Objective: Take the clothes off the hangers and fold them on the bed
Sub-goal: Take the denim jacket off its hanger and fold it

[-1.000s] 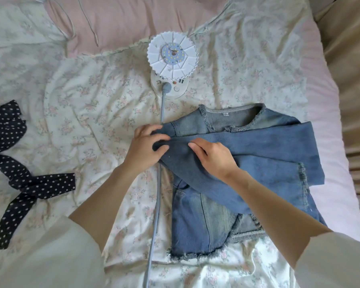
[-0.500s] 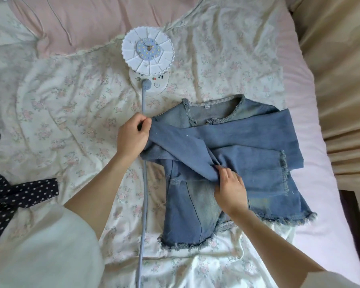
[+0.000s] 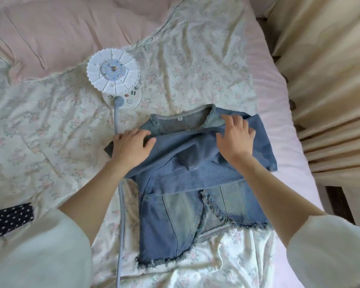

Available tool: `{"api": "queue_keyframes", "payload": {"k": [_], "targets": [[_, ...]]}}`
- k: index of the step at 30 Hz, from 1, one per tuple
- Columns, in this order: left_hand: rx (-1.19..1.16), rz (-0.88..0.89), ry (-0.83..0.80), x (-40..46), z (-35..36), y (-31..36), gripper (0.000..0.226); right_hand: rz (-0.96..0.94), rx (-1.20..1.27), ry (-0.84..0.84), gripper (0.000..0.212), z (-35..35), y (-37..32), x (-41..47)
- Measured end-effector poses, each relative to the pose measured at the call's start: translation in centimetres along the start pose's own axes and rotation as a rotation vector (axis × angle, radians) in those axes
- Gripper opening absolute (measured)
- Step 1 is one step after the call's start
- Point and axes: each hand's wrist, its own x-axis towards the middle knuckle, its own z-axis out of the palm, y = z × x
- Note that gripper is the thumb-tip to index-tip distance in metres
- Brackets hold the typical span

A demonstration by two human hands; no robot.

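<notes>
A blue denim jacket [image 3: 187, 217] with frayed edges lies front up on the floral bedsheet [image 3: 40, 129]. Both its sleeves are folded across the chest. My left hand [image 3: 131, 146] rests flat on the left end of the folded sleeves, fingers spread and fairly straight. My right hand [image 3: 235, 138] presses the upper right part of the sleeve near the collar, fingers spread. No hanger is in view.
A white desk lamp [image 3: 114, 73] lies on the bed behind the jacket, its grey-blue neck [image 3: 121, 215] running along the jacket's left side toward me. A black polka-dot garment [image 3: 8, 219] lies at the left edge. Beige curtains [image 3: 324, 80] hang right of the bed.
My right hand has moved from the jacket's lower middle up to the collar side. The left hand has let go of the sleeve edge and lies flat. The sleeves now lie straighter across the chest.
</notes>
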Motion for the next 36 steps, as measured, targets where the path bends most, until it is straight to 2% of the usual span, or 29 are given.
{"api": "queue_keyframes", "payload": {"k": [2, 3, 7, 9, 11, 14, 15, 19, 22, 24, 26, 28, 30, 33, 36], "targets": [[-0.004, -0.002, -0.094, 0.5, 0.3, 0.9, 0.042, 0.068, 0.245, 0.093, 0.03, 1.7, 0.3, -1.9], [-0.028, -0.005, -0.142, 0.7, 0.4, 1.2, 0.044, 0.194, 0.399, 0.05, 0.026, 2.6, 0.5, -3.0], [-0.142, 0.008, -0.325, 1.6, 0.5, 2.7, 0.056, 0.974, 1.202, -0.373, 0.045, 4.7, 2.5, -4.6], [-0.132, 0.036, -0.377, 1.8, 0.5, 3.1, 0.071, 1.114, 1.513, -0.472, 0.056, 5.1, 3.5, -3.3], [-0.082, 0.054, -0.425, 1.9, 0.7, 3.3, 0.086, 1.145, 1.665, -0.469, 0.052, 5.3, 4.1, -1.4], [-0.011, 0.071, -0.45, 1.4, 1.2, 2.9, 0.096, 1.092, 1.661, -0.321, 0.013, 4.7, 3.8, 0.9], [-0.01, 0.075, -0.442, 1.3, 1.2, 2.7, 0.098, 1.044, 1.664, -0.252, 0.009, 4.3, 3.7, 1.5], [0.003, 0.063, -0.368, 1.3, 0.6, 2.5, 0.101, 0.84, 1.744, -0.012, 0.019, 1.9, 4.5, 3.3], [0.042, 0.018, -0.348, 1.3, 0.4, 3.0, 0.099, 0.937, 1.717, 0.119, 0.017, 1.3, 6.5, 3.5], [0.004, -0.037, -0.38, 1.2, 0.6, 3.1, 0.092, 1.051, 1.629, 0.026, 0.015, 2.3, 7.3, 2.3], [-0.148, -0.107, -0.448, 1.3, 0.6, 3.3, 0.082, 1.116, 1.516, -0.198, 0.015, 3.7, 7.1, 0.2], [-0.353, -0.159, -0.471, 1.4, 0.2, 4.2, 0.065, 1.11, 1.482, -0.424, 0.015, 4.8, 6.0, -1.5], [-0.49, -0.203, -0.402, 2.0, 0.0, 5.3, 0.051, 1.071, 1.503, -0.583, 0.026, 5.5, 4.7, -2.3], [-0.554, -0.249, -0.315, 3.3, 0.4, 6.1, 0.04, 1.025, 1.494, -0.615, 0.034, 5.6, 2.9, -1.9], [-0.491, -0.241, -0.457, 3.9, 0.9, 6.2, 0.023, 1.016, 1.406, -0.596, 0.026, 5.6, 1.8, -0.9]]}}
